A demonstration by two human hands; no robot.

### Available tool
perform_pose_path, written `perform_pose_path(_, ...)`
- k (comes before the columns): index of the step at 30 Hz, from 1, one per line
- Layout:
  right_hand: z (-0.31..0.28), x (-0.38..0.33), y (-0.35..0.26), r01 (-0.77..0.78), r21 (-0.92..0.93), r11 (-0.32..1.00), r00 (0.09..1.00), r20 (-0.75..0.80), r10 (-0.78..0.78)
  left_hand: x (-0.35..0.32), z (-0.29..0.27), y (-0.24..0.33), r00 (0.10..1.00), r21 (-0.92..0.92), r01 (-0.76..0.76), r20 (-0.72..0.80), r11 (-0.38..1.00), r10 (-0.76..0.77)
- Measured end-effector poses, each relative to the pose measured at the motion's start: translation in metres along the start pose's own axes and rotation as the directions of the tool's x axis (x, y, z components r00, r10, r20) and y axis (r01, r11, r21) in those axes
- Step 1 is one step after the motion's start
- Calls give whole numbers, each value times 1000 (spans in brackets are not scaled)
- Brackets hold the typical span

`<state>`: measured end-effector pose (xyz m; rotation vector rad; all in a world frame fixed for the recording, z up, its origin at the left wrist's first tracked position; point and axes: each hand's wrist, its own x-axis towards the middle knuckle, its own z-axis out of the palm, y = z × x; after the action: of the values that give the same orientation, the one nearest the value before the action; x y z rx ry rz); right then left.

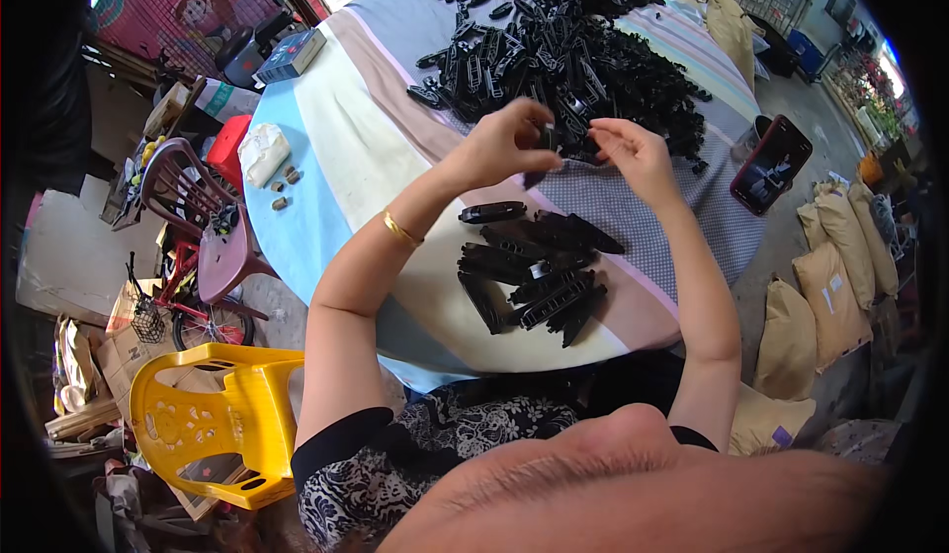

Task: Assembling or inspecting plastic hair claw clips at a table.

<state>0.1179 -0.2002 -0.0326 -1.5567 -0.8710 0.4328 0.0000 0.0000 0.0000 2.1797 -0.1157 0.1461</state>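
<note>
- Left hand [504, 143] pinched around a small black plastic part [542, 148], held just above the striped tablecloth [346, 108]; right hand [638, 153] close beside it, fingertips curled toward the same part, grasp unclear
- Large heap of black parts [563, 49] on the cloth beyond the hands; smaller pile [539, 276] on the cloth nearer the person
- Phone [771, 163] at the cloth's right edge; yellow plastic chair [213, 420] off its near-left edge

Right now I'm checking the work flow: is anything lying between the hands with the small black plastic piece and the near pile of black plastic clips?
Nothing visible does. The left hand and right hand hold the small black plastic piece above bare patterned tablecloth, just behind the near pile of black plastic clips.
</note>
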Motion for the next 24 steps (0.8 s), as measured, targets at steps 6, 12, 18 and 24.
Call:
perform_pose_path(6, 33, 1, 10, 471, -720, 509, 858, 240, -454, 4, -3, -8, 899, 105, 106, 416, 989, -140)
perform_pose_path(12, 39, 6, 25, 434, -818, 377, 871, 276, -406, 19, 7, -69, 937, 529, -126, -214, 839, 276)
perform_pose_path(18, 35, 2, 15, 350, -804, 482, 910, 169, -378, 22, 16, -66, 957, 534, -59, -211, 843, 201)
perform_pose_path(24, 15, 2, 9, 256, -722, 643, 905, -56, -422, 16, 15, -51, 921, 256, -116, -335, 960, 201)
